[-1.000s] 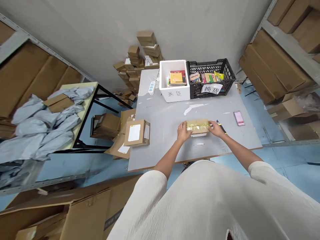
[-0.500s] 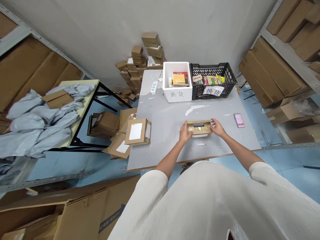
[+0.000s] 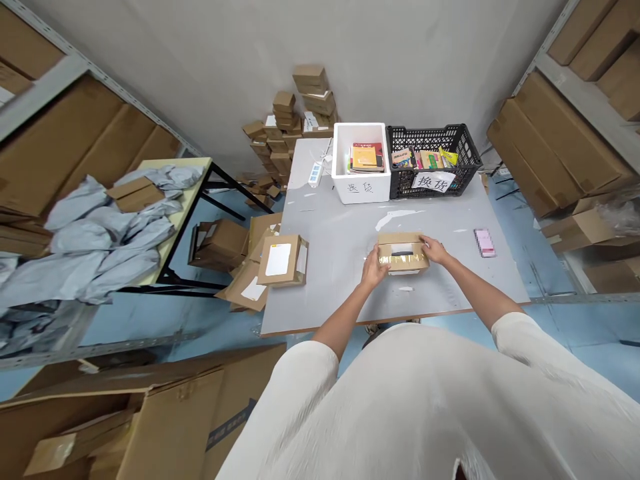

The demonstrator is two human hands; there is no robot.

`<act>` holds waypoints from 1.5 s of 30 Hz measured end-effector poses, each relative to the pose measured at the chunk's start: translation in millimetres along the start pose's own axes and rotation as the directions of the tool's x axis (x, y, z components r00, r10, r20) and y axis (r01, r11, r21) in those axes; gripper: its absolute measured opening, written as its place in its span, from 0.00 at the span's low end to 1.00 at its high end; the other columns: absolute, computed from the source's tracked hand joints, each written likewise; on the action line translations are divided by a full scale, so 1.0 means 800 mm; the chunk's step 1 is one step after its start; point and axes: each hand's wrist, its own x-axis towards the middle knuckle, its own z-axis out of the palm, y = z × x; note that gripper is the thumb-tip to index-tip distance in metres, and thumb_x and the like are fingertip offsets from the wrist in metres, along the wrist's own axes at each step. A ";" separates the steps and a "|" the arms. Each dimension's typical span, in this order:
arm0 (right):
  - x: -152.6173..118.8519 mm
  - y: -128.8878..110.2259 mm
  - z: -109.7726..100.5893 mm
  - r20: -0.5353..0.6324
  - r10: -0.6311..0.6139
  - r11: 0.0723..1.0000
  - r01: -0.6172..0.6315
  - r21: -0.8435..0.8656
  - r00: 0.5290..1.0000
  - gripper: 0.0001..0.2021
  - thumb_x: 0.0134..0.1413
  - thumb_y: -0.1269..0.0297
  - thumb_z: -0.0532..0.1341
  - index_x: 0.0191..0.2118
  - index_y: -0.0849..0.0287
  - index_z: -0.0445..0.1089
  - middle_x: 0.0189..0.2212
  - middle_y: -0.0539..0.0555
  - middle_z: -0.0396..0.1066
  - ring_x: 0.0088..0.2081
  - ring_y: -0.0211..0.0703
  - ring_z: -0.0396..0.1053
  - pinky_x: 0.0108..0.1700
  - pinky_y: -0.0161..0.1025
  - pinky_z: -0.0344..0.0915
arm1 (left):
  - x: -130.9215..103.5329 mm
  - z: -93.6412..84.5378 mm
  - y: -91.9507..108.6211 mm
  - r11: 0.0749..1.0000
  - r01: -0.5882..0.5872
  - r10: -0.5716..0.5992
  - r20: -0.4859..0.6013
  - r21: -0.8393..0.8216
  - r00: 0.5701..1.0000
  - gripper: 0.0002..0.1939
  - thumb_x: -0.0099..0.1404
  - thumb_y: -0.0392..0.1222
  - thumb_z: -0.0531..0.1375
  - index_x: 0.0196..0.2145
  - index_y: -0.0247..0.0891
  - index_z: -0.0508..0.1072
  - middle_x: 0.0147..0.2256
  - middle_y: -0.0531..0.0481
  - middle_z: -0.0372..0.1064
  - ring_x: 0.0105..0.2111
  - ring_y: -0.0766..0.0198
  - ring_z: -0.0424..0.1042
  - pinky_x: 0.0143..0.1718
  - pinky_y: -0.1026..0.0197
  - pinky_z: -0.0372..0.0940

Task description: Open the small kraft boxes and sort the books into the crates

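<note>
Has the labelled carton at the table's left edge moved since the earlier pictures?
No; the labelled carton sits at the same place along the left edge of the table.

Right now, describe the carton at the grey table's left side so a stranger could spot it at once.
Find the grey table holding the white box and black crate. The brown carton sits by its left edge. A large white label covers much of its top, unlike the taped box between left hand and right hand.

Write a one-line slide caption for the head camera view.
Both hands, left and right, grip a taped cardboard box on a grey table, before a white bin and black crate.
</note>
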 end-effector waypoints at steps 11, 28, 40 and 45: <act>0.005 0.004 -0.002 0.081 0.035 0.999 -0.034 -0.014 0.996 0.30 0.73 0.51 0.51 0.75 0.51 0.67 0.70 0.55 0.71 0.67 0.62 0.71 0.71 0.61 0.66 | -0.009 -0.014 0.031 0.976 -0.024 0.025 0.000 0.217 1.000 0.33 0.70 0.40 0.63 0.71 0.44 0.64 0.60 0.40 0.74 0.68 0.44 0.66 0.71 0.39 0.54; 0.001 0.005 0.001 0.152 0.015 1.000 -0.011 -0.029 0.988 0.34 0.70 0.50 0.55 0.78 0.52 0.61 0.75 0.57 0.64 0.71 0.62 0.66 0.73 0.58 0.63 | -0.046 -0.030 0.037 0.861 -0.270 0.167 0.262 0.431 0.951 0.31 0.67 0.38 0.66 0.67 0.47 0.70 0.69 0.38 0.62 0.71 0.44 0.58 0.71 0.39 0.54; -0.012 -0.023 0.016 0.074 0.055 0.982 -0.040 -0.185 0.996 0.39 0.63 0.47 0.64 0.75 0.53 0.61 0.75 0.62 0.63 0.68 0.70 0.66 0.68 0.65 0.64 | -0.033 -0.020 0.044 0.844 -0.291 0.145 0.329 0.451 0.933 0.34 0.67 0.35 0.67 0.68 0.52 0.70 0.78 0.37 0.49 0.78 0.39 0.48 0.74 0.29 0.48; -0.014 -0.031 0.019 0.062 0.072 0.976 -0.057 -0.209 0.995 0.39 0.62 0.46 0.66 0.75 0.51 0.60 0.75 0.61 0.62 0.68 0.69 0.65 0.68 0.62 0.62 | -0.036 -0.028 0.046 0.843 -0.291 0.166 0.295 0.453 0.941 0.36 0.66 0.35 0.68 0.69 0.51 0.68 0.77 0.36 0.50 0.77 0.39 0.49 0.75 0.31 0.48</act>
